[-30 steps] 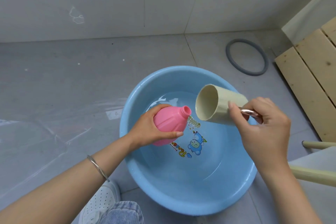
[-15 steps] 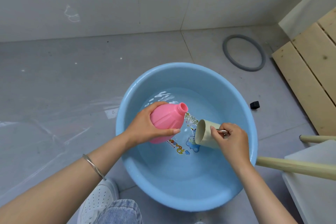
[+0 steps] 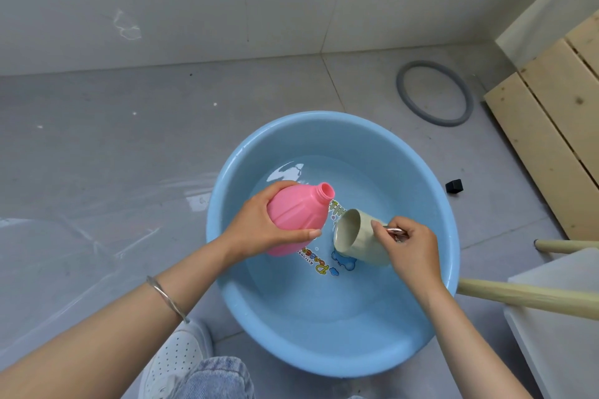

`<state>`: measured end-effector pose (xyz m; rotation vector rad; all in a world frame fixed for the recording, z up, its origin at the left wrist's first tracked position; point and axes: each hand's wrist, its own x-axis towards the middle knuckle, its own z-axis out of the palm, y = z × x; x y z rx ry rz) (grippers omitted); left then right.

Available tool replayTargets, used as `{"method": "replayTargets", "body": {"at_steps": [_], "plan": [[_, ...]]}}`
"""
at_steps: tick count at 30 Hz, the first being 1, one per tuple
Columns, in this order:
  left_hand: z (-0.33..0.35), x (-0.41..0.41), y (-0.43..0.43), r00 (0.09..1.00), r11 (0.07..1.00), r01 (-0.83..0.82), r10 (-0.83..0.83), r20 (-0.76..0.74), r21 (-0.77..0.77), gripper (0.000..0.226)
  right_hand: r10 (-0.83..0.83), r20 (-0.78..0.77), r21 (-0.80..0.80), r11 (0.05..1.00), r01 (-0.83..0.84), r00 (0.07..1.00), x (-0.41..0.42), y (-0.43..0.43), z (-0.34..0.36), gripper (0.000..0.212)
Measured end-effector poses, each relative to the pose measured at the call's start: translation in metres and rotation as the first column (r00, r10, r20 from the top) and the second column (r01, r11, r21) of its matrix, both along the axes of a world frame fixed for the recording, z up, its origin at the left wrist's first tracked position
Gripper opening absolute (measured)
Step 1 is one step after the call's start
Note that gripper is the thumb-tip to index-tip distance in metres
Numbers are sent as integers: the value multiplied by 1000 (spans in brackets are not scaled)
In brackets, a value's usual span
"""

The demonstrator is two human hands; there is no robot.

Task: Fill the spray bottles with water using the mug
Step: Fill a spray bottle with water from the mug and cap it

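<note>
While tilted over the basin (image 3: pixel 421 178) — uncapped pink bottle (image 3: pixel 298 214), cream mug (image 3: pixel 359 244).

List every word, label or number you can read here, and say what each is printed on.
"DoaBe": yellow cartoon lettering on the floor of the round blue plastic basin, seen turned round; its end is hidden under the pink plastic spray bottle.
Small dark line beside it: too small to read.
Yellow-green letters by the beige mug: partly hidden, unreadable.
Bottle and mug: no text visible.
</note>
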<state>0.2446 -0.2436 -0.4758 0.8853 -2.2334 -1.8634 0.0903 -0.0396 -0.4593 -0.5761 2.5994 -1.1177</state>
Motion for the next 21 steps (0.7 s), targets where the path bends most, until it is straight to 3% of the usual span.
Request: {"method": "replayTargets", "body": {"at_steps": [4, 10, 16, 21], "plan": [[1, 0, 0, 1000, 1000, -8, 8, -8, -9, 83, -85, 147, -184, 977, 112, 986, -5, 4, 18, 45], [0, -1, 0, 1000, 1000, -7, 7, -16, -9, 85, -116, 124, -415, 896, 158, 985, 1, -1, 67, 45], [2, 1, -1, 1000, 1000, -2, 2, -21, -17, 82, -62, -4, -413, 909, 55, 998, 11, -9, 103, 30], [2, 0, 0, 1000, 1000, -1, 0, -16, -29, 83, -24, -95, -404, 915, -17, 995, 19, -18, 117, 38]]}}
